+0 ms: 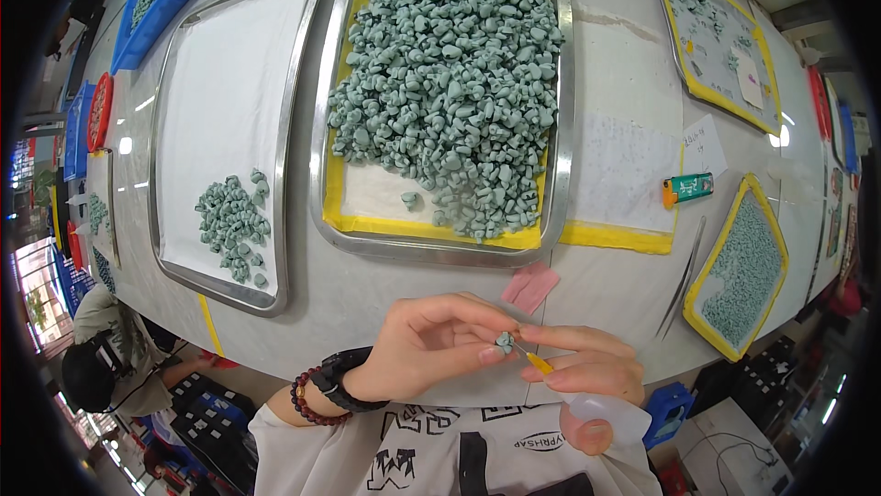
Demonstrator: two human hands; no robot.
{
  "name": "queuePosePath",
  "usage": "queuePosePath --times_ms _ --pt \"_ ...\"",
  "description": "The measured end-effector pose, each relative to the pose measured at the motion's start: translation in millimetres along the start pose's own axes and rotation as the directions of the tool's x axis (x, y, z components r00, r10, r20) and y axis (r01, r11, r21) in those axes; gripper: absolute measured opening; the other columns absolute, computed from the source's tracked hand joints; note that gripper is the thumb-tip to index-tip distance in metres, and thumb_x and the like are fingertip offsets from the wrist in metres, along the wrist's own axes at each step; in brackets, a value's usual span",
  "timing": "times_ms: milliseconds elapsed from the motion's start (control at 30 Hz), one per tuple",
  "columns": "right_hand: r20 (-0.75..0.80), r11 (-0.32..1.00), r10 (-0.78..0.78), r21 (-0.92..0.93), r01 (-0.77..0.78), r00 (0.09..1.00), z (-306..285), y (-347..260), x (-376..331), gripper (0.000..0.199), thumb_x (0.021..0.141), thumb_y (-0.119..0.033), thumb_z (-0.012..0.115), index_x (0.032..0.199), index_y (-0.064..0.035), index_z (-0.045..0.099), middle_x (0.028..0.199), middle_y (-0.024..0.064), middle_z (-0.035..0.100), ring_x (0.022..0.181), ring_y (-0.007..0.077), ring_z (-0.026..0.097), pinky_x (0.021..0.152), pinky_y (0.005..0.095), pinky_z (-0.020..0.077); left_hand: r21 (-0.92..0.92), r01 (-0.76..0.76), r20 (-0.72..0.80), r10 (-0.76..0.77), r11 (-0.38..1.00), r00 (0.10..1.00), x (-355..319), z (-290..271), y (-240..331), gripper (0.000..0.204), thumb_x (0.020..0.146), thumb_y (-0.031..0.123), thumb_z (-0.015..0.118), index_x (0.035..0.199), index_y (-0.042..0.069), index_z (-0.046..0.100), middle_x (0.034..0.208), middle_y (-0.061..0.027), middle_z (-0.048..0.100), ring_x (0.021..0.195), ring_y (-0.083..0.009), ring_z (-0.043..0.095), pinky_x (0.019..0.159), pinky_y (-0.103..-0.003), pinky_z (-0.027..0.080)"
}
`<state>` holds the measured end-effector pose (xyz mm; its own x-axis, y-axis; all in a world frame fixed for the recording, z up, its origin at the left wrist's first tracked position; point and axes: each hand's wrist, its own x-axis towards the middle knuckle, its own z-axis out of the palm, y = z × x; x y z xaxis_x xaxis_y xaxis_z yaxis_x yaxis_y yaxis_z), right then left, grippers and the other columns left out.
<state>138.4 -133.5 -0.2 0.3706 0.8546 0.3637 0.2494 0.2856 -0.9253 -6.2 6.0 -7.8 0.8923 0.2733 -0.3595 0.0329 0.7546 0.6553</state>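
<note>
Between the fingertips of my left hand [440, 340] is a small grey-green moulded piece [504, 341], pinched above the table's near edge. My right hand [592, 363] grips a small tool with a yellow handle [539, 364]. Its thin metal tip meets the piece or lies right beside it; the exact contact is too small to tell. Beyond my hands, a steel tray [431, 253] lined in yellow-edged white holds a big heap of similar grey-green pieces [450, 83]. To its left, a second steel tray [225, 65] with a white lining carries a smaller pile [232, 225].
A pink cloth [530, 288] lies just past my hands. On the right are tweezers [684, 276], a green lighter [687, 189] and two yellow-edged trays [690, 299] of pieces. A blue bin [138, 37] stands far left. Another person [110, 358] is beyond the left table edge.
</note>
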Motion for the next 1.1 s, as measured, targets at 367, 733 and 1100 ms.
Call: queuePosePath --times_ms 367,733,1100 --pt "0.022 0.998 -0.057 -0.008 0.057 0.998 1 2 4 0.050 0.095 -0.047 0.034 0.095 -0.0002 0.053 0.066 0.0150 0.064 0.078 0.0394 0.066 0.059 0.0399 0.0551 0.001 -0.004 -0.019 0.004 1.000 1.000 -1 2 0 0.025 0.080 -0.010 0.060 0.104 -0.007 0.059 0.105 -0.0162 0.059 0.094 -0.0193 0.061 0.082 -0.031 0.053" --pt "-0.086 0.899 0.056 -0.429 -0.088 0.995 -18 -4 -5 0.023 0.081 -0.020 0.060 0.097 -0.0040 0.061 0.082 0.0097 0.064 0.083 0.0310 0.062 0.070 0.0393 0.0510 0.049 0.042 -0.149 -0.034 0.998 0.988 -1 1 1 0.019 0.079 -0.004 0.063 0.097 -0.004 0.060 0.098 -0.0152 0.060 0.085 -0.0183 0.062 0.075 -0.030 0.054" --pt "-0.468 0.317 0.040 -0.832 -0.455 0.883 -103 -19 -45 0.017 0.067 0.004 0.065 0.081 -0.0058 0.064 0.085 0.0076 0.055 0.081 0.0245 0.052 0.074 0.0325 0.0410 0.063 0.013 -0.166 -0.002 0.998 0.986 3 6 -4 0.020 0.078 -0.002 0.063 0.097 -0.003 0.059 0.094 -0.0147 0.061 0.078 -0.0192 0.062 0.068 -0.030 0.053"
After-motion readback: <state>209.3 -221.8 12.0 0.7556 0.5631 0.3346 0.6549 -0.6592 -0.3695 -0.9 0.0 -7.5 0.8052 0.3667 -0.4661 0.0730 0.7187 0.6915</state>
